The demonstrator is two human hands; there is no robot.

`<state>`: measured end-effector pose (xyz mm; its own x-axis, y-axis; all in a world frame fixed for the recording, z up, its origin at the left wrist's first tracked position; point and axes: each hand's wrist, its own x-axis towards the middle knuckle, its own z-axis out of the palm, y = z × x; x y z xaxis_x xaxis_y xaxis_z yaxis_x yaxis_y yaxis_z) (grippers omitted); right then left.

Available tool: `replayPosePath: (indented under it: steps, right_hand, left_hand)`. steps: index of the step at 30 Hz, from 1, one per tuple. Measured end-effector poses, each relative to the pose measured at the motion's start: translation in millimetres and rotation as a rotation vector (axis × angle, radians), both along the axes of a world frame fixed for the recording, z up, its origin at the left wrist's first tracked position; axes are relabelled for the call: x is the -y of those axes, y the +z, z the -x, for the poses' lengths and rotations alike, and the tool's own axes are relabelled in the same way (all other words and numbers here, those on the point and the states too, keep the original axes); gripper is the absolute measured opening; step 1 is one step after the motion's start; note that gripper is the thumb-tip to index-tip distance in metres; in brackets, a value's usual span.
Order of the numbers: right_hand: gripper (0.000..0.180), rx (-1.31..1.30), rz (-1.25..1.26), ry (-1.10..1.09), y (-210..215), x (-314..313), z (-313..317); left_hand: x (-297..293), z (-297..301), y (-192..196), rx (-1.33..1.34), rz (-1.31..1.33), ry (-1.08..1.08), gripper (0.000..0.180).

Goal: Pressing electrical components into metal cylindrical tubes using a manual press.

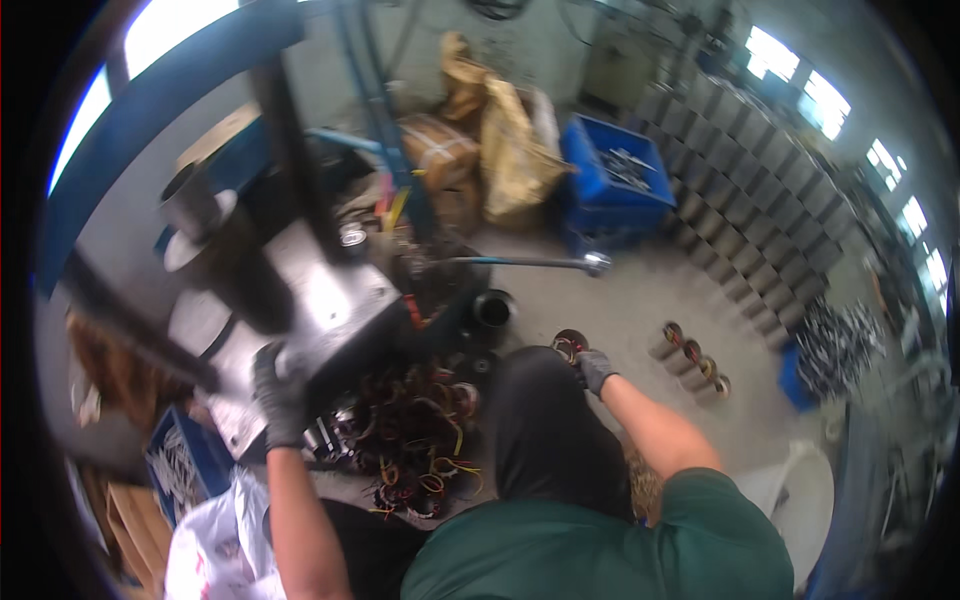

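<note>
My left hand point(279, 398), in a grey glove, is at the front edge of a metal press table point(335, 290). Motion blurs its fingers, so whether they grip anything is unclear. A dark metal cylinder point(245, 275) stands on the table beyond it, under a smaller upright tube point(190, 205). Beside my right knee, my gloved right hand point(597, 372) is closed on the side of a round stator with copper and red windings point(569, 344). Between my left hand and my knees lies a heap of wound stators point(415, 425) with loose coloured wires.
Several metal cylinders with windings point(692, 362) stand on the floor at right, before a curved stack of grey cylinders point(755, 210). Blue bins point(610, 205) hold metal parts. A long metal lever point(520, 261) juts from the press. Sacks point(515, 155) and a white bucket point(805, 500) stand nearby.
</note>
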<state>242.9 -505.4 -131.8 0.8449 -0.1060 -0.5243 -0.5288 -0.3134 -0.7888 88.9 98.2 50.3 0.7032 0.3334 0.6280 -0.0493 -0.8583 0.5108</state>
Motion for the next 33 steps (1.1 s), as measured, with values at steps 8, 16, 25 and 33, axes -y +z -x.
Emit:
replayPosePath:
  steps: [8,16,25,33]
  right_hand:
    - [0.017,-0.253,-0.279,-1.031,-165,127,100]
    - [0.02,-0.012,-0.253,-1.133,-192,158,92]
    - [0.021,-0.078,-0.611,-1.165,-172,212,11]
    - [0.029,0.084,-0.584,-1.287,-170,208,-68]
  left_hand:
    - [34,-8,9,-0.455,-0.465,0.005,0.055]
    - [102,24,-4,-0.332,-0.592,-0.733,0.038]
    - [38,-15,6,-0.286,-0.012,0.031,0.032]
    - [-13,-29,-4,-0.324,0.09,0.048,0.025]
